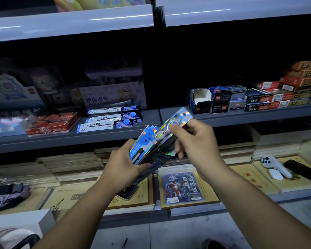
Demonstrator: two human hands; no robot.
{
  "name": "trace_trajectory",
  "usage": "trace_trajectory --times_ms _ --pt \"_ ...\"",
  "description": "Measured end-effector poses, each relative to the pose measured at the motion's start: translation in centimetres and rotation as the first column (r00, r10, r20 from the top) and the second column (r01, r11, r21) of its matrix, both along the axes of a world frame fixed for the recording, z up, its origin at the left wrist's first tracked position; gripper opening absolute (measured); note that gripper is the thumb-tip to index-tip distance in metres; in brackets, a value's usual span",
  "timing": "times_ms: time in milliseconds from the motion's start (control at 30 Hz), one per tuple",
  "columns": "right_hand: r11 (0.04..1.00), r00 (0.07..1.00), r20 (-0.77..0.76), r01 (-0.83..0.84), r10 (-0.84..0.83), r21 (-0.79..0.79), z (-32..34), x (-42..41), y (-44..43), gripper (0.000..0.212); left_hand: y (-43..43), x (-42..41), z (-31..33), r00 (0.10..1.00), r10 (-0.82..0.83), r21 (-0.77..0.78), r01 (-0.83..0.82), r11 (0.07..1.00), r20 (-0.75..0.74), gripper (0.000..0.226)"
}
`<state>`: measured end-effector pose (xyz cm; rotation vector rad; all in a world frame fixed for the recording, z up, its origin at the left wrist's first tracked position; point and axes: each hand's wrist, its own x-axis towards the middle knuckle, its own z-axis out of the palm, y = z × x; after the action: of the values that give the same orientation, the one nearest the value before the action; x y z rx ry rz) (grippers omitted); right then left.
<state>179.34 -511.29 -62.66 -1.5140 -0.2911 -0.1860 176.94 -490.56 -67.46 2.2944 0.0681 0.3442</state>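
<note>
**Foil packs fanned between two hands at a shop shelf**

Blue and silver foil is glinting on a stack (144,150) of slim packs. The left hand (123,164) is gripping it from below, with fingers curling round its lower end. The stack is tilting up to the right and fanning out at the top, in the air in front of the middle shelf (115,139). The right hand (196,141) is pinching the top pack (178,119) between thumb and fingers — this pack is sticking out further than the others. Its shiny end is reaching up across the shelf edge and its lower part is lying against the stack. The two hands are sitting close together, each clamping on packs.

Behind them, on the middle shelf, more packs (109,121) of the same kind are lying flat in a row, just beside red boxes (52,124) to the left. Below the hands, on the lower shelf (196,211), a phone (127,194) is lying on tan notebooks (133,201), partly hidden by the left forearm. A card pack (183,189) with a red and silver figure is lying near it, and a white controller (276,167) is resting well to the right.
</note>
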Motion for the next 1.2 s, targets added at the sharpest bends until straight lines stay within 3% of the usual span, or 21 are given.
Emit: trace_trajectory --times_ms 133,300,667,933,1200 --pt "0.963 0.985 0.016 0.163 -0.17 0.215 1.0 0.6 -0.9 0.02 0.1 0.0 0.0 1.0 0.015 -0.038 -0.014 0.999 0.007 0.044" --pt "0.908 0.949 -0.002 0.301 -0.314 0.29 1.6 1.5 -2.7 0.029 0.7 0.1 0.0 0.998 0.054 -0.064 -0.052 0.997 0.021 0.05" --pt "0.873 0.894 0.017 0.433 -0.448 0.225 1.1 2.0 -3.6 0.025 1.1 0.3 0.0 0.998 0.059 -0.14 -0.053 0.989 0.037 0.055" --pt "0.891 0.9 0.037 0.423 -0.435 0.167 0.4 1.8 -2.5 0.029 0.9 0.3 -0.2 0.998 0.05 -0.12 -0.045 0.992 0.04 0.057" --pt "0.892 0.899 0.053 0.421 -0.434 0.165 0.3 1.8 -2.7 0.018 0.6 0.1 0.1 0.996 0.065 -0.098 -0.059 0.993 0.055 0.054"
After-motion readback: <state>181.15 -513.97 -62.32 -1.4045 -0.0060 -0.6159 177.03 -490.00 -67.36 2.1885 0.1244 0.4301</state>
